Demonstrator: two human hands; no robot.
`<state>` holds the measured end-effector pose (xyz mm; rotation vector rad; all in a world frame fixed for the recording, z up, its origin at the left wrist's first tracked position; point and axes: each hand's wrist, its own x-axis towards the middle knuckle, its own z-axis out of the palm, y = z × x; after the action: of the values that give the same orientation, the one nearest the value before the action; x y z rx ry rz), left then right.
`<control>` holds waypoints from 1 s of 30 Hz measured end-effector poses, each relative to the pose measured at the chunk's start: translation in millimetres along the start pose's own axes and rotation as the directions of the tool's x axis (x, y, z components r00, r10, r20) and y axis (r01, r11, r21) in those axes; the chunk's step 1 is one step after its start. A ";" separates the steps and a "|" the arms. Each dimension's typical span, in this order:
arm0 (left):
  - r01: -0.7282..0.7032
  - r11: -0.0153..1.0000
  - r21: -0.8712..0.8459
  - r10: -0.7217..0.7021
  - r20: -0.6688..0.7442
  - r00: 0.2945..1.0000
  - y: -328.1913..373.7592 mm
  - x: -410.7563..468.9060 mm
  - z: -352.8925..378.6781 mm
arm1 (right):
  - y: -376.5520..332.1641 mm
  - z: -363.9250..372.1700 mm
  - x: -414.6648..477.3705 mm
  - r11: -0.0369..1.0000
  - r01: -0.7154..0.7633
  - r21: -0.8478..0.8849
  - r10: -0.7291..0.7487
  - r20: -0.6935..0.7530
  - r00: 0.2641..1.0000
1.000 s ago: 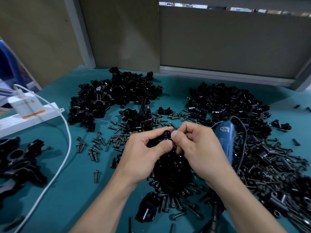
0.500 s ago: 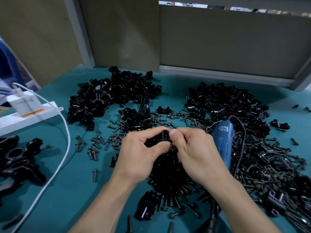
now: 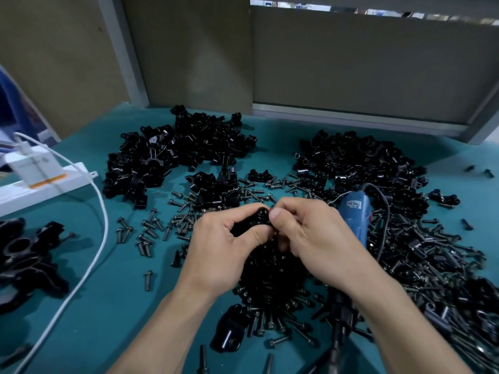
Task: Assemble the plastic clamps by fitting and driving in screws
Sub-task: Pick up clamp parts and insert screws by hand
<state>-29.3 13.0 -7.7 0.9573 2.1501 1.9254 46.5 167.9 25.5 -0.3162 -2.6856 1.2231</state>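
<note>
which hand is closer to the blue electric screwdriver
Right. The right hand sits just beside the blue screwdriver; the left hand is farther off, on the far side of the black clamp piece that both hands pinch.

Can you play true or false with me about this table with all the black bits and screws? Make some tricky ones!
1. The left hand and the right hand both hold one black clamp. True.
2. The blue screwdriver is in the right hand. False: it lies on the table beside that hand.
3. The table is teal. True.
4. The white cable runs down the right side of the table. False: it runs down the left side.
</note>
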 end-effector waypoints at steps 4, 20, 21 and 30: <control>0.068 0.994 -0.081 -0.066 0.026 0.997 -1.5 3.0 -0.6 | 2.2 -7.4 -1.6 0.995 0.101 -0.013 -0.100 0.067 0.993; 0.020 1.000 0.020 -0.020 -0.005 1.000 -6.4 1.6 -0.3 | 0.7 16.7 -0.4 0.996 -0.079 -0.038 0.075 -0.107 0.991; 0.006 0.999 0.040 -0.006 -0.003 1.000 -6.4 1.6 0.1 | 1.0 16.5 -0.6 0.994 -0.096 -0.045 0.091 -0.094 0.991; -0.034 0.998 0.054 0.036 -0.029 0.999 -9.2 4.3 0.0 | -10.0 3.6 -2.1 0.997 -0.042 -0.072 0.040 -0.029 0.999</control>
<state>-36.3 15.1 -14.9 0.9878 2.2270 1.9186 46.5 158.4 30.6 -0.3974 -2.7176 1.1258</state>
